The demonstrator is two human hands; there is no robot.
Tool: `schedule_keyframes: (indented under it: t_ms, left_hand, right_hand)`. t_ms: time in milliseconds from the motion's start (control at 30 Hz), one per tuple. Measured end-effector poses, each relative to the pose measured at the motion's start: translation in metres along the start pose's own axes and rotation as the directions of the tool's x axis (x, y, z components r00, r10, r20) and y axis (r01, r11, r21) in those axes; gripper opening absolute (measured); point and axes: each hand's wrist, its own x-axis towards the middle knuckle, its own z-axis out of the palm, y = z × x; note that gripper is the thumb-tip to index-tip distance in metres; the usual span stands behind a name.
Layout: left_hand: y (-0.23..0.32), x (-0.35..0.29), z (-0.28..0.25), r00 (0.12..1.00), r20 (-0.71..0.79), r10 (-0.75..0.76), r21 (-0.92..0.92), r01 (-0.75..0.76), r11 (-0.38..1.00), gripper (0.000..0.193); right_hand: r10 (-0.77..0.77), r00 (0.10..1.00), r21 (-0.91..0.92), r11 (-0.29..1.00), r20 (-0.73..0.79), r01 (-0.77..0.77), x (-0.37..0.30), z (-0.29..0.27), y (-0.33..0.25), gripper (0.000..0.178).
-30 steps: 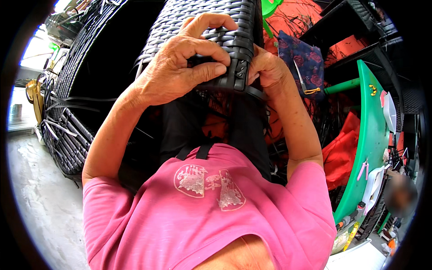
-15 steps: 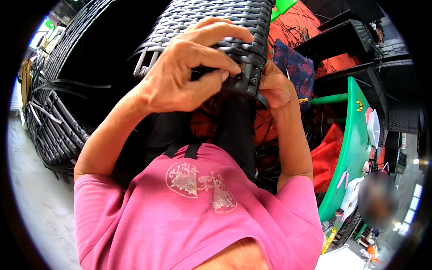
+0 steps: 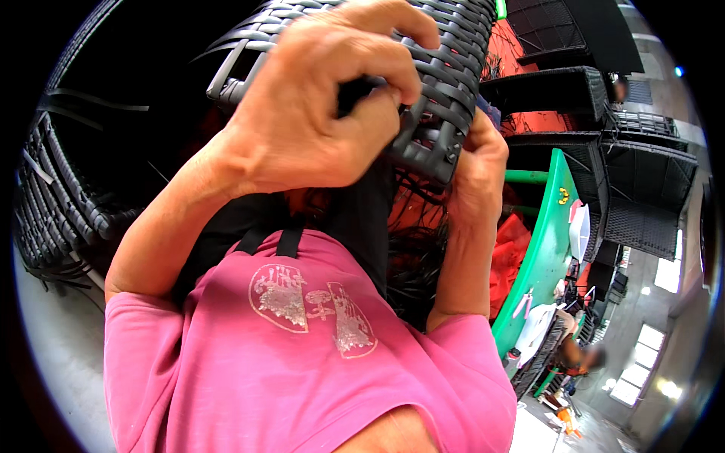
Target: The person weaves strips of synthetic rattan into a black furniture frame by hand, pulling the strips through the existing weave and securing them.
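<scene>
A dark grey woven rattan furniture piece [image 3: 445,68] with a frame rail along its near edge lies before me at the top. My left hand [image 3: 317,106] is over its near edge, thumb and index finger pinched together by the weave, the other fingers curled above. Whatever sits in that pinch is hidden by the fingers. At the right side of the piece, by its corner, is my right hand [image 3: 479,170]; its fingers go out of sight behind the edge. Small holes show in the frame's corner end.
To the left stands another woven piece [image 3: 57,181] with loose strip ends. On the right are a green table [image 3: 540,264], red cloth [image 3: 510,253] and dark woven frames [image 3: 642,204]. Loose black strips [image 3: 415,264] lie below my hands. A person [image 3: 574,351] is farther off at right.
My left thumb and index finger have closed together and the hand has risen slightly. The view has turned, so the rattan piece appears tilted and farther right. My right hand stays at its side edge.
</scene>
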Motion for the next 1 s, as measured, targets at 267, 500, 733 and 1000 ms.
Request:
schedule_keyframes:
  t_ms: [267,500,733,1000]
  left_hand:
    - [-0.01,-0.026,0.011,0.938,-0.218,0.269,0.004,-0.275,0.962,0.012]
    - [0.025,-0.066,0.042,0.911,-0.358,0.206,-0.08,-0.249,0.965,0.016]
    - [0.019,-0.078,0.06,0.933,-0.032,-0.359,-0.468,0.304,0.83,0.025]
    - [0.014,-0.076,0.079,0.779,0.392,-0.49,-0.918,0.295,-0.264,0.025]
  right_hand:
    - [-0.002,0.998,0.209,0.978,-0.062,0.015,-0.021,0.001,0.017,0.026]
    - [0.048,0.994,0.239,0.971,-0.099,-0.023,-0.024,-0.006,0.017,0.036]
    - [-0.123,0.964,-0.353,0.935,-0.234,0.034,-0.022,0.022,-0.012,0.014]
    - [-0.254,0.967,-0.833,0.541,-0.035,0.113,-0.031,0.016,-0.024,0.02]
